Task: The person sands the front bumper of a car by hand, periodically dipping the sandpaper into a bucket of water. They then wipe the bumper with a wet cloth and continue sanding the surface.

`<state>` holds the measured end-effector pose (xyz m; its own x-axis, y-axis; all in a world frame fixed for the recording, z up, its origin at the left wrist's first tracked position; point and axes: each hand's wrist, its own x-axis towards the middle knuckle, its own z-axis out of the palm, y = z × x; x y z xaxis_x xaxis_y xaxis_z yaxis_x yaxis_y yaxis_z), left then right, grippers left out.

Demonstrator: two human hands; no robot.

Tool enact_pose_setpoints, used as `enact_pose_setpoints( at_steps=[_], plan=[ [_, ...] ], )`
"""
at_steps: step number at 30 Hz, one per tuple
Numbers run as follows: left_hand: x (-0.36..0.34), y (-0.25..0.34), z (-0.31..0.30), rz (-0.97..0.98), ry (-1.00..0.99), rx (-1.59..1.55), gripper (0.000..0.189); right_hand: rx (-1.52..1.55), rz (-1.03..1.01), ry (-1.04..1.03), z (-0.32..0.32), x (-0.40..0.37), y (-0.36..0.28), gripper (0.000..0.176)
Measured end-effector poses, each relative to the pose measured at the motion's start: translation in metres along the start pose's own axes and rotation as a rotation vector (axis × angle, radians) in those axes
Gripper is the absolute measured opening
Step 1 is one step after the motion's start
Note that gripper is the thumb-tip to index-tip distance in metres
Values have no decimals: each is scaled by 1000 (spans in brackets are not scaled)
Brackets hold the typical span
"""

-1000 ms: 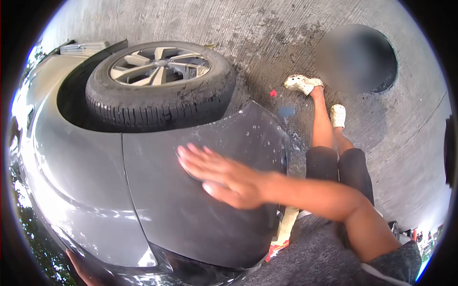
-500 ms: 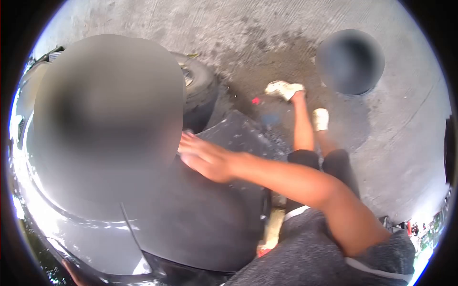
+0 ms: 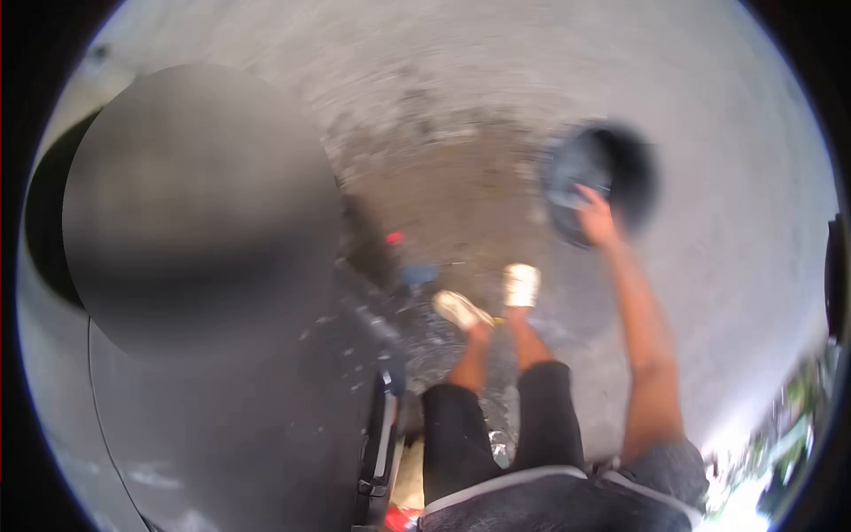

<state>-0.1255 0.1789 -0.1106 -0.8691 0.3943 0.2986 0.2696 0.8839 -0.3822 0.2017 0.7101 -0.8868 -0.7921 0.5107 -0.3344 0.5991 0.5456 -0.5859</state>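
Note:
My right hand [image 3: 597,218] reaches over the near side of a dark round bucket [image 3: 636,182], its fingers stretched out and apart. Bluish-grey contents, perhaps water, show inside the bucket, though motion smears them. I see nothing held in this hand. To the left lies a dark grey car [image 3: 239,434], with whitish specks like suds along its edge. My left hand is not visible; a large blurred patch hides part of the view at the upper left.
Wet, dirty concrete [image 3: 461,195] spreads between the car and the bucket. A small red thing [image 3: 394,238] and a flat blue piece [image 3: 418,273] lie there. My feet in pale shoes [image 3: 522,285] stand close by. Greenery [image 3: 780,443] shows at the lower right.
My right hand has left the car panel and swung right to the bucket. The view has turned, so the car sits further left and lower, and my feet appear lower.

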Motion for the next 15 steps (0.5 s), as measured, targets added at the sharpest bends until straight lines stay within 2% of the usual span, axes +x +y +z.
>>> enact_pose_setpoints(
  at_steps=[1,2,3,4,5,6,7,9,10,11,13,15],
  plan=[
    [5,-6,-9,-37,-35,-13,87,-22,204,-169,11,15,11,43],
    [12,-16,-14,-84,-70,-56,87,-440,-220,-273,80,41,129,46],
    [16,-25,-18,-128,-100,-94,87,-332,-24,-309,95,51,136,48],
    [22,-34,-25,-160,-124,-128,87,-416,115,-389,114,62,144,48],
    [25,-39,-35,-185,-143,-154,86,-503,195,-591,120,76,143,49],
    [27,-37,-41,-202,-152,-173,86,-409,192,-580,165,87,208,48],
    [29,-38,-50,-217,-161,-178,86,-451,101,-432,208,95,271,47],
    [26,-26,-45,-241,-180,-197,86,-313,107,-414,260,126,388,66],
    [26,-20,-47,-234,-178,-173,86,-244,109,-406,262,130,395,78],
    [24,-13,-43,-225,-167,-162,86,-237,161,-402,245,146,397,73],
    [19,-9,-43,-224,-151,-151,87,184,311,-393,230,142,369,63],
    [13,6,-39,-244,-159,-171,84,1072,568,-340,197,128,298,54]
  ],
)
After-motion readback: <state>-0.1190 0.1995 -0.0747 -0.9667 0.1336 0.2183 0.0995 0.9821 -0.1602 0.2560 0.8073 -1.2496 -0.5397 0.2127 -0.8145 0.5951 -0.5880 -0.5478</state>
